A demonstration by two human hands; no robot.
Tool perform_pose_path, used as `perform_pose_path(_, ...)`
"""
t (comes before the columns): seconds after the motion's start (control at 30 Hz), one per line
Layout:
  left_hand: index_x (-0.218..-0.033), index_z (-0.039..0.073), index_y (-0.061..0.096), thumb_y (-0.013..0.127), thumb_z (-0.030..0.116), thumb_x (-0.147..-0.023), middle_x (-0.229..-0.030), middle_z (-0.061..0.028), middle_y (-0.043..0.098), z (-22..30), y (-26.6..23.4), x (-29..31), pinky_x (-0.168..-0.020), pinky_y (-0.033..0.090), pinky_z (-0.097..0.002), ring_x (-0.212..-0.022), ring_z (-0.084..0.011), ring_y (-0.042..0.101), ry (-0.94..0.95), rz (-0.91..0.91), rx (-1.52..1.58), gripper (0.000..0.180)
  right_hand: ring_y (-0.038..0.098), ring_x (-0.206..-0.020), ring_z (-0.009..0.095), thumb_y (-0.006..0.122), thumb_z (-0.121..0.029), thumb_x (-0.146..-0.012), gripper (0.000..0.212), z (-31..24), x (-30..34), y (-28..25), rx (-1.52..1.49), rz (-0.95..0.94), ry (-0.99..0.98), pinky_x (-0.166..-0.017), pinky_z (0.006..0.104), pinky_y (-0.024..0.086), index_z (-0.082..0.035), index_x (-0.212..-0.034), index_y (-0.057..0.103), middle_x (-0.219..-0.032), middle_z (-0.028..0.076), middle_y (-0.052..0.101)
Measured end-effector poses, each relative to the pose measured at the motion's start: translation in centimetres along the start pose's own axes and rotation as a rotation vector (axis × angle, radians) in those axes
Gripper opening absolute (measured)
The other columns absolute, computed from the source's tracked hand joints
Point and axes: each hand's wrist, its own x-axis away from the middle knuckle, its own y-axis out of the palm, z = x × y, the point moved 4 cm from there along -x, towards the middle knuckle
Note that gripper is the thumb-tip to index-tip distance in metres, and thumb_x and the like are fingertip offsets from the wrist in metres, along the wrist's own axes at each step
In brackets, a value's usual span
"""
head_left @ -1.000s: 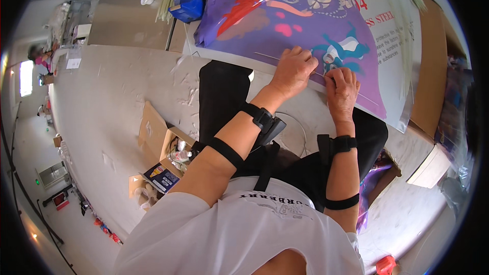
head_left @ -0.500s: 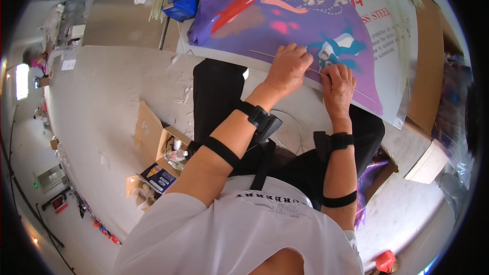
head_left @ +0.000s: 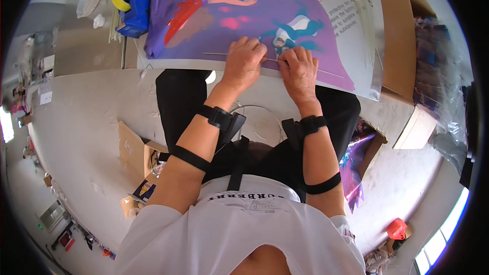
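One shallow pale dish (head_left: 87,2) is standing at upper left, holding whitish material (one cannot tell its kind). Below, an open carton (head_left: 129,145) is lying on the floor (head_left: 91,137), containing small items. Rightward, the left hand (head_left: 244,63) is pinching a thin pale rod (head_left: 216,53) along the near edge of the purple printed sheet (head_left: 239,12), which is covering part of a white panel (head_left: 351,46). Just beside, the right hand (head_left: 300,74) is pinching this rod also. The step seems to be positioning it, calling next for even, gentle pressure. Farther right, another box (head_left: 373,152) is holding purple film (head_left: 353,173).
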Motion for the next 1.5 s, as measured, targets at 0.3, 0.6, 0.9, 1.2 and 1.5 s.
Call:
perform_pose_path(0.3,-0.073,0.01,0.056,0.067,0.004,-0.067,-0.076,-0.0035,0.054,-0.5,-0.2,0.0,-0.067,0.04,-0.0399,-0.08,-0.027,0.052,0.003,0.012,-0.019,0.013,0.052,-0.086,0.024,0.067,-0.014,-0.073,0.013,-0.5,-0.3,0.0,0.034,-0.022,-0.012,-0.07,0.0406,0.037,-0.014,-0.081,0.058,-0.085,0.002,0.052)
perform_pose_path(0.6,-0.077,0.007,0.056,0.064,0.002,-0.073,-0.078,-0.0081,0.055,-0.3,-3.3,0.5,-0.073,0.043,-0.0396,-0.083,-0.0312,0.053,-0.049,0.201,0.21,0.01,0.053,-0.089,0.026,0.066,-0.012,-0.074,0.014,-0.2,0.0,-0.4,-0.006,-0.073,-0.035,-0.074,0.0403,0.038,-0.013,-0.086,0.058,-0.088,0.004,0.055)
perform_pose_path(0.9,-0.086,-0.003,0.058,0.066,0.015,-0.08,-0.083,-0.0172,0.062,-18.8,-17.0,13.5,-0.073,0.048,-0.0425,-0.079,-0.0331,0.06,-1.001,0.37,-0.141,0.021,0.053,-0.073,0.019,0.065,-0.003,-0.078,0.016,-3.3,-1.5,-1.9,-0.286,0.128,0.113,-0.064,0.0313,0.045,-0.004,-0.093,0.059,-0.084,0.006,0.057)
perform_pose_path(1.2,-0.073,-0.006,0.059,0.068,0.003,-0.073,-0.057,-0.0133,0.061,-20.7,-14.4,14.3,-0.051,0.05,-0.0301,-0.053,-0.0214,0.065,-1.098,0.287,0.314,0.013,0.053,-0.061,0.021,0.063,0.005,-0.075,0.012,-17.3,-4.1,2.9,-0.722,-0.252,-0.092,-0.056,0.0307,0.043,0.001,-0.085,0.058,-0.079,0.012,0.056)
perform_pose_path(1.5,-0.082,0.002,0.055,0.057,0.01,-0.086,-0.066,-0.0108,0.063,-11.1,-19.3,18.2,-0.046,0.045,-0.0241,-0.053,-0.0145,0.061,-1.024,0.382,0.957,0.009,0.053,-0.053,0.01,0.061,-0.013,-0.087,0.017,-25.1,-1.7,10.3,-1.16,-0.775,0.339,-0.052,0.025,0.044,0.004,-0.087,0.064,-0.069,0.005,0.061)
